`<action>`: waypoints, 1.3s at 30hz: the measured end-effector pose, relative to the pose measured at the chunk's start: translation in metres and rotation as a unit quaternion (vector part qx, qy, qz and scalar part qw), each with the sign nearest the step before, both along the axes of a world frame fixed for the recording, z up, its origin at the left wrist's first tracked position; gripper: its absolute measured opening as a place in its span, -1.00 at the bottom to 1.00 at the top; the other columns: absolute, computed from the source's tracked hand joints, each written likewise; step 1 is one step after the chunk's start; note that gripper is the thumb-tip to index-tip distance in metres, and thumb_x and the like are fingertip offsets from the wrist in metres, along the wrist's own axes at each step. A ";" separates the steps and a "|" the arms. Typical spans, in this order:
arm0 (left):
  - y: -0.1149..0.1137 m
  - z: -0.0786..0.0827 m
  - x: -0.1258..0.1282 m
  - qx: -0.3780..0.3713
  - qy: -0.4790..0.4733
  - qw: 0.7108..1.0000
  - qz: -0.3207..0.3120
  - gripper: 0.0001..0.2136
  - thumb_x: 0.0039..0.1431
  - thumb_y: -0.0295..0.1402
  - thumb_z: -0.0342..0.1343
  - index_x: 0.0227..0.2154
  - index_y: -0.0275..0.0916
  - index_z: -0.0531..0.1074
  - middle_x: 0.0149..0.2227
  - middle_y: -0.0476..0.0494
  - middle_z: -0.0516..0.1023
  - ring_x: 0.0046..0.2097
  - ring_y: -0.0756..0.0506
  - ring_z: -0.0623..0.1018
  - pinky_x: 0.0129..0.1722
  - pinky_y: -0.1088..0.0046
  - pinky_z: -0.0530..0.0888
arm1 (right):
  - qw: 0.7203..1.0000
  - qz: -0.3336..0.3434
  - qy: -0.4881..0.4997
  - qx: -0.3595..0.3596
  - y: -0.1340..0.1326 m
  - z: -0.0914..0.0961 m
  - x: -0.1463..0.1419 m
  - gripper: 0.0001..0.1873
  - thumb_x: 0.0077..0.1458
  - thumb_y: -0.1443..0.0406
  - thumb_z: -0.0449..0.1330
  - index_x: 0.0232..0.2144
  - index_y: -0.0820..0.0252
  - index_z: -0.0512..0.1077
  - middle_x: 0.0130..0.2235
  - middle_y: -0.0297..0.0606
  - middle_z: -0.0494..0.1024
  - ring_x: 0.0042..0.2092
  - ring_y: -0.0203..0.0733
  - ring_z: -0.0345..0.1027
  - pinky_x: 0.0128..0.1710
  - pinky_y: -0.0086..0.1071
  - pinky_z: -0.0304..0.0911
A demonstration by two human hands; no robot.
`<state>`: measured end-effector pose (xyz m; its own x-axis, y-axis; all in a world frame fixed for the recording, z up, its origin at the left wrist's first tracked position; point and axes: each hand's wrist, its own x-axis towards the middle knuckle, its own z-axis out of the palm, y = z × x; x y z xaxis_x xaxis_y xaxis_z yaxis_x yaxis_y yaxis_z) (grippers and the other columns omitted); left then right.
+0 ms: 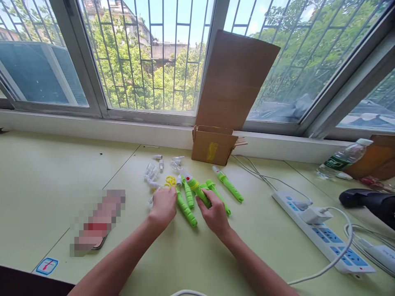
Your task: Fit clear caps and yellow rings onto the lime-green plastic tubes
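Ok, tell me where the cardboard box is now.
In the head view, the cardboard box sits at the table's far edge against the window sill, slightly right of centre, just beyond the green tubes.

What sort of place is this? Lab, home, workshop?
Probably a small hand-assembly workbench beside a barred window. Green plastic parts and clear caps lie in batches on the table, with an open cardboard box and a power strip.
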<state>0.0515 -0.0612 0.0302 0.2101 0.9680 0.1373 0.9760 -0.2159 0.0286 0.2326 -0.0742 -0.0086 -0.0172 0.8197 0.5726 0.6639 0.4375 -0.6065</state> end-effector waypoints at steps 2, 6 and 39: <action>0.001 -0.003 -0.001 -0.013 0.008 1.000 -0.004 -0.74 -0.04 -0.55 0.17 -0.22 -0.34 0.45 -0.36 -0.37 0.55 -0.29 -0.29 0.57 -0.39 0.38 0.36 | 1.000 -0.002 0.001 0.001 0.000 0.000 0.000 -0.76 0.16 0.19 0.11 -0.17 0.17 0.43 -0.29 -0.19 0.53 -0.28 -0.11 0.41 -0.25 -0.28 0.33; 0.003 0.001 0.001 0.023 -0.007 1.000 -0.007 -0.87 0.07 -0.49 0.14 -0.28 -0.32 0.46 -0.35 -0.32 0.54 -0.30 -0.25 0.55 -0.41 0.39 0.36 | 1.000 0.000 0.004 -0.002 0.000 0.001 0.000 -0.76 0.16 0.20 0.11 -0.16 0.17 0.43 -0.28 -0.18 0.53 -0.27 -0.10 0.41 -0.24 -0.27 0.33; 0.057 -0.026 -0.030 0.371 -0.179 0.885 -0.218 -0.67 0.17 -0.58 -0.05 -0.03 -0.18 0.35 0.07 -0.22 0.46 0.11 -0.20 0.40 0.19 0.03 0.20 | 0.998 0.012 -0.057 -0.014 0.004 -0.009 0.005 -0.64 0.12 0.26 0.13 -0.01 0.16 0.39 -0.14 -0.14 0.56 -0.18 -0.05 0.46 -0.14 -0.21 0.36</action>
<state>0.0219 -0.0045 0.0041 0.3554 0.4213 0.8344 0.7531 -0.6578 0.0114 0.2375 -0.0705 -0.0173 -0.1009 0.8337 0.5430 0.7192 0.4382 -0.5392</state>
